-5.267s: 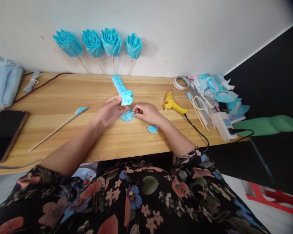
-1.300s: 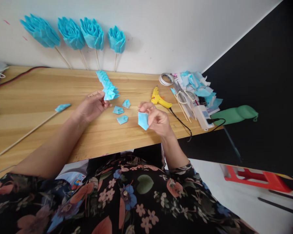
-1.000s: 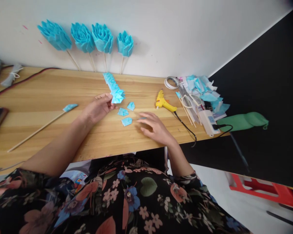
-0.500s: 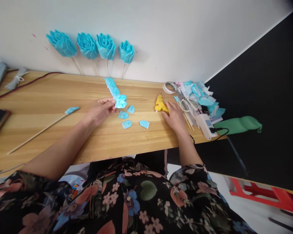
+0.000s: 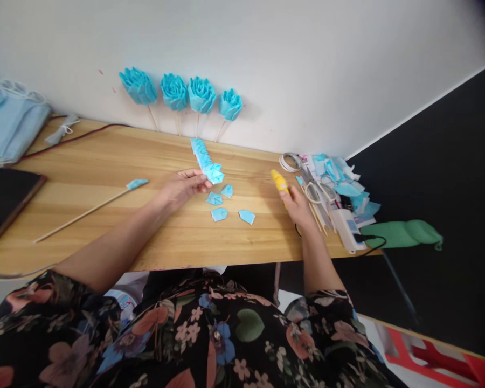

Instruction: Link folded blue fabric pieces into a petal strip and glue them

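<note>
My left hand [image 5: 188, 186] pinches a folded blue petal [image 5: 215, 173] at the near end of a row of overlapping blue petals [image 5: 201, 152]. In my right hand [image 5: 297, 206] is a yellow hot glue gun [image 5: 280, 180], its handle wrapped by my fingers. Several loose folded petals lie just below the left hand's fingertips, among them one petal [image 5: 247, 216] set apart to the right. On the left a wooden stick [image 5: 83, 214] with a blue petal tip [image 5: 137, 184] rests on the table.
Several blue flowers [image 5: 202, 96] on sticks lean against the wall. Scissors [image 5: 319, 191], a tape roll [image 5: 290, 161], blue scraps [image 5: 350, 180] and a white power strip [image 5: 347, 230] crowd the table's right end. A phone [image 5: 8, 202] and face masks [image 5: 12, 121] are at left.
My right hand has closed round the glue gun and lifted it, turning its nozzle away from me. The left hand keeps its pinch. The view has shifted, moving the scene rightward and down.
</note>
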The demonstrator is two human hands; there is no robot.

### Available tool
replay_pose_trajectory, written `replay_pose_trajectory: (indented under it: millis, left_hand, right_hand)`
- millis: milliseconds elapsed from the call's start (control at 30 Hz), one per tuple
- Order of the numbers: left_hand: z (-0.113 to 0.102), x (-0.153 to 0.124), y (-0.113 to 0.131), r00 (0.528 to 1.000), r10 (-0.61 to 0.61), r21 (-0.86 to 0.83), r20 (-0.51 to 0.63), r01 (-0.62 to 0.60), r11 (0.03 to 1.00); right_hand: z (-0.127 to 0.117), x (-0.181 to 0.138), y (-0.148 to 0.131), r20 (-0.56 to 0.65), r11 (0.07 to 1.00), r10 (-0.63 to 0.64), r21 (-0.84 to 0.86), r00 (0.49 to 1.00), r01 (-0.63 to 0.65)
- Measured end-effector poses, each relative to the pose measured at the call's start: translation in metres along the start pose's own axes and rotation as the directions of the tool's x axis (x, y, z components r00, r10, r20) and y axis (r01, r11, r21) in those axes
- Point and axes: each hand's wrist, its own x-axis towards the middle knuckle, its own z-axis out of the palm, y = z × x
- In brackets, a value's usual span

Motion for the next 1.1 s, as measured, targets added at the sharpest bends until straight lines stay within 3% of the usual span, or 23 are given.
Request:
replay_pose_trajectory:
  millis: [33, 100, 200, 267, 367, 600, 1100]
  left_hand:
    - [0.000, 0.000, 0.000, 1.000, 0.002, -0.008, 0.005, -0.002, 1.000]
    - [0.000, 0.000, -0.001, 1.000, 0.009, -0.015, 0.010, -0.008, 1.000]
    - [-0.001, 0.002, -0.004, 0.999, 0.037, -0.017, -0.025, -0.038, 0.999]
    - [-0.001, 0.004, -0.005, 0.996, 0.069, -0.010, -0.062, -0.070, 0.997]
    - [-0.002, 0.005, -0.006, 0.993, 0.090, 0.036, -0.080, -0.088, 0.996]
    - [0.000, -0.002, -0.005, 0.992, 0.116, 0.234, -0.041, -0.103, 0.967]
    - [0.003, -0.002, -0.004, 0.988, 0.147, 0.290, -0.046, -0.128, 0.948]
  right_hand:
    - [0.000, -0.002, -0.007, 0.013, 0.974, 0.077, 0.213, 0.997, -0.078]
    - [0.001, -0.008, -0.026, 0.095, 0.819, 0.155, 0.544, 0.983, -0.182]
    - [0.011, -0.025, -0.053, 0.212, 0.662, 0.131, 0.708, 0.968, -0.245]
    - [0.022, -0.039, -0.068, 0.255, 0.664, 0.114, 0.700, 0.960, -0.265]
    - [0.042, -0.060, -0.078, 0.307, 0.757, 0.063, 0.605, 0.950, -0.246]
    - [0.072, -0.083, -0.072, 0.289, 0.853, -0.136, 0.520, 0.948, -0.036]
    - [0.081, -0.083, -0.084, 0.208, 0.947, -0.138, 0.314, 0.968, 0.067]
